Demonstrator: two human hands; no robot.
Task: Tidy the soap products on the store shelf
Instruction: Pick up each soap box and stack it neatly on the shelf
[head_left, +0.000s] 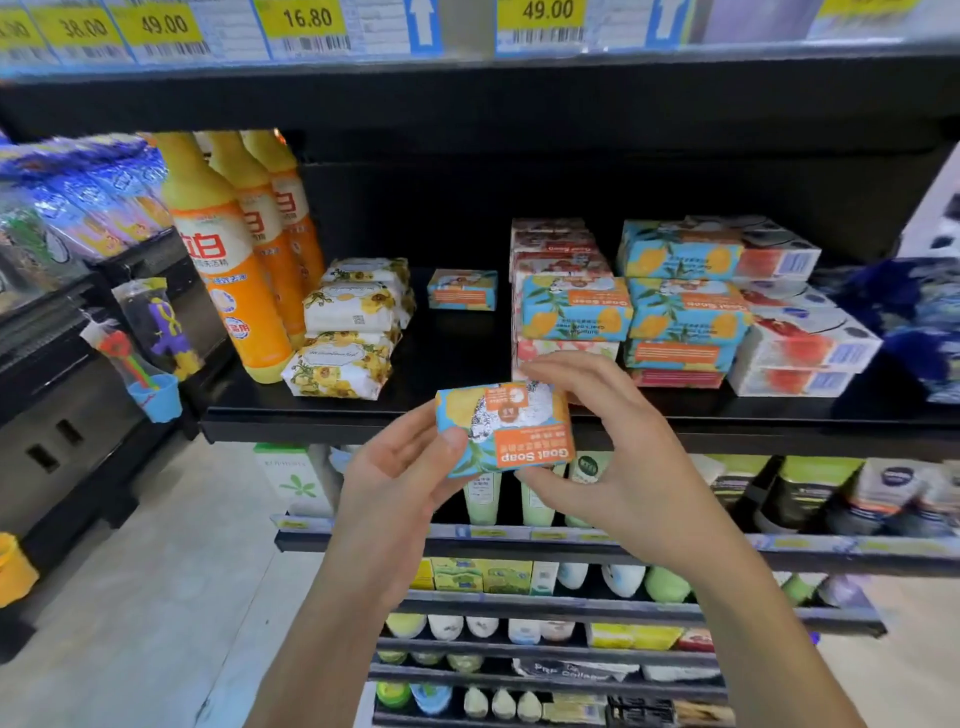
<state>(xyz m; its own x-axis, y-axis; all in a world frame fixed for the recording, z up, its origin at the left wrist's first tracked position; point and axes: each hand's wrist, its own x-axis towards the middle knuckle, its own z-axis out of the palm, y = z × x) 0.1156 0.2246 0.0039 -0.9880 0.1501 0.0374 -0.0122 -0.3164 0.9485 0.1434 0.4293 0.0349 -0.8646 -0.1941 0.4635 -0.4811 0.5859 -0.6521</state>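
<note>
I hold a blue-and-orange Goat Soap box (511, 428) upside down in front of the black shelf (311, 415). My left hand (400, 478) grips its left end with the thumb on its face. My right hand (613, 441) pinches its right end from above and below. On the shelf behind it stand stacks of the same soap boxes (680, 306), with pink soap boxes (558, 244) and white-and-red boxes (800, 343) beside them. A single Goat Soap box (462, 290) lies alone further back. Floral-wrapped soap packs (348, 327) are piled to the left.
Orange detergent bottles (228, 249) stand at the shelf's left end. Price labels (306, 26) line the shelf edge above. Lower shelves (545, 608) hold tubes and bottles. A dark cabinet with hanging toys (156, 353) stands on the left, and blue packaging (914, 312) sits far right.
</note>
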